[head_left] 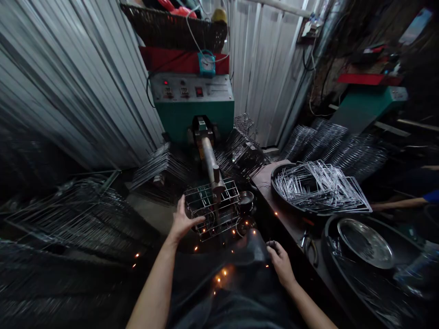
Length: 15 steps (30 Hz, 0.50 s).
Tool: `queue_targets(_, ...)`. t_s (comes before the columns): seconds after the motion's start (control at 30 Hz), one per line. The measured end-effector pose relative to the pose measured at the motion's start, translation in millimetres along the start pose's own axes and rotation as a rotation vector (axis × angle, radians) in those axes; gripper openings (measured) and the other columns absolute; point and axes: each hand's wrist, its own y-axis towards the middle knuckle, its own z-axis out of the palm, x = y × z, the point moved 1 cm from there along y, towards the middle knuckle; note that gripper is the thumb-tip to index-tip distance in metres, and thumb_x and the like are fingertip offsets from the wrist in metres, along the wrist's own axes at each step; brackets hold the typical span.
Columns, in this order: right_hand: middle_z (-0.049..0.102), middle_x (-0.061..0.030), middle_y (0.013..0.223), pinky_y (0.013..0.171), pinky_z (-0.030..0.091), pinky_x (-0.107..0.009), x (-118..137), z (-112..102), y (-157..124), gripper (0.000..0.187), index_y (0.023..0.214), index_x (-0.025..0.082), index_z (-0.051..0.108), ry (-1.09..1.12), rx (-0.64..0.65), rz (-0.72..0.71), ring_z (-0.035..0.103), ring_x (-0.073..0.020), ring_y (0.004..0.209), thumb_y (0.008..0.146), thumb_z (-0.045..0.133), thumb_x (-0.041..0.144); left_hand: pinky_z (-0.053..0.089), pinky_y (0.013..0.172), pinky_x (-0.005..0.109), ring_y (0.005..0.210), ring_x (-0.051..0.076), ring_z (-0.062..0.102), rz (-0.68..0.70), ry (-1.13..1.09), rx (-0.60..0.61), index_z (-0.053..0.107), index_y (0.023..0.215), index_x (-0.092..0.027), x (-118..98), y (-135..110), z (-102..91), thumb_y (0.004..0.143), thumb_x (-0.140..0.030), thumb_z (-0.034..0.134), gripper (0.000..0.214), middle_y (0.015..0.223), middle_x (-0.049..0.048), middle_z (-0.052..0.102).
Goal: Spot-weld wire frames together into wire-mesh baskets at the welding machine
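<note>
A wire basket (227, 197) of thin metal bars sits under the metal arm (210, 160) of a green spot-welding machine (195, 114). My left hand (183, 222) grips the basket's left side, with the thumb stretched over its near corner and the fingers along its edge. My right hand (280, 261) is apart from the basket, down to its right beside the dark apron (236, 269). Its fingers are curled in a pinch, and what is between them is too dark to make out. Orange sparks fly around the basket and over the apron.
Stacks of wire frames (159, 167) lie left of the machine, with more wire panels (75, 210) further left. At right stand a black tub (274, 183) of wire rectangles, pliers (313, 251) and another tub with a round metal dish (365, 242). Another person's arm (399, 204) reaches in at far right.
</note>
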Motion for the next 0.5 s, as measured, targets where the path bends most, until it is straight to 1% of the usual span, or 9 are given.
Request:
queue_targets(0.07, 0.064, -0.0045, 0.077, 0.074, 0.045, -0.032, -9.3, -4.8, -5.7, 0.02, 0.075, 0.02, 0.064, -0.188, 0.043, -0.103, 0.057, -0.021, 0.077, 0.068, 0.065, 0.039, 0.028, 0.107, 0.044, 0.132, 0.026, 0.03, -0.049, -0.231, 0.024, 0.01, 0.142, -0.018, 12.0, -8.2, 11.7, 0.059, -0.05, 0.071, 0.108, 0.144, 0.0166, 0.029)
queue_targets(0.1, 0.064, -0.0052, 0.077, 0.075, 0.044, -0.033, -13.4, -6.4, -7.3, 0.019, 0.074, 0.021, 0.065, -0.259, 0.081, -0.137, 0.057, -0.0222, 0.077, 0.069, 0.064, 0.039, 0.03, 0.106, 0.042, 0.13, 0.025, 0.034, -0.066, -0.31, 0.025, 0.012, 0.141, -0.018, 15.0, -9.9, 16.9, 0.06, -0.048, 0.071, 0.104, 0.143, 0.0155, 0.032)
queue_targets(0.17, 0.064, -0.0052, 0.074, 0.072, 0.044, -0.034, -17.3, -8.3, -7.2, 0.016, 0.071, 0.023, 0.065, -0.378, 0.172, -0.177, 0.058, -0.0227, 0.073, 0.071, 0.062, 0.038, 0.032, 0.106, 0.04, 0.129, 0.025, 0.036, -0.093, -0.394, -0.011, 0.018, 0.14, -0.02, 17.0, -9.6, 22.9, 0.06, -0.046, 0.071, 0.099, 0.142, 0.0135, 0.035)
queue_targets(0.23, 0.064, -0.0045, 0.072, 0.07, 0.044, -0.033, -11.8, -7.8, -3.4, 0.014, 0.069, 0.023, 0.066, -0.474, 0.265, -0.202, 0.058, -0.0221, 0.07, 0.072, 0.061, 0.036, 0.032, 0.106, 0.039, 0.13, 0.026, 0.035, -0.109, -0.439, -0.033, 0.023, 0.139, -0.019, 17.4, -9.1, 21.8, 0.056, -0.047, 0.073, 0.1, 0.142, 0.0132, 0.035)
queue_targets(0.27, 0.065, -0.0042, 0.071, 0.069, 0.044, -0.033, -4.4, -6.2, -1.2, 0.013, 0.069, 0.023, 0.066, -0.511, 0.309, -0.215, 0.058, -0.0217, 0.07, 0.072, 0.06, 0.035, 0.032, 0.106, 0.039, 0.129, 0.026, 0.035, -0.108, -0.461, -0.026, 0.023, 0.139, -0.019, 17.8, -10.7, 18.8, 0.055, -0.047, 0.073, 0.102, 0.142, 0.0135, 0.035)
queue_targets(0.33, 0.066, -0.0044, 0.073, 0.069, 0.044, -0.031, 20.1, 0.7, 0.9, 0.013, 0.073, 0.023, 0.068, -0.556, 0.397, -0.267, 0.059, -0.0211, 0.071, 0.074, 0.059, 0.032, 0.033, 0.106, 0.04, 0.129, 0.028, 0.035, -0.073, -0.481, 0.009, 0.024, 0.139, -0.019, 18.7, -19.2, 9.2, 0.054, -0.049, 0.073, 0.103, 0.143, 0.0139, 0.034)
queue_targets(0.43, 0.069, -0.0049, 0.085, 0.075, 0.044, -0.03, 73.6, 21.9, -5.0, 0.017, 0.087, 0.023, 0.07, -0.557, 0.543, -0.403, 0.061, -0.0197, 0.079, 0.078, 0.057, 0.028, 0.033, 0.106, 0.042, 0.128, 0.03, 0.036, 0.041, -0.419, 0.087, 0.028, 0.138, -0.019, 15.5, -43.2, -8.4, 0.054, -0.048, 0.075, 0.1, 0.141, 0.0142, 0.036)
queue_targets(0.5, 0.069, -0.003, 0.088, 0.075, 0.043, -0.028, 109.8, 41.8, -10.9, 0.017, 0.091, 0.023, 0.069, -0.522, 0.622, -0.468, 0.061, -0.0177, 0.08, 0.078, 0.058, 0.025, 0.033, 0.106, 0.042, 0.126, 0.029, 0.039, 0.112, -0.33, 0.109, 0.03, 0.136, -0.018, 5.2, -59.6, -18.4, 0.054, -0.047, 0.076, 0.099, 0.138, 0.0142, 0.041)
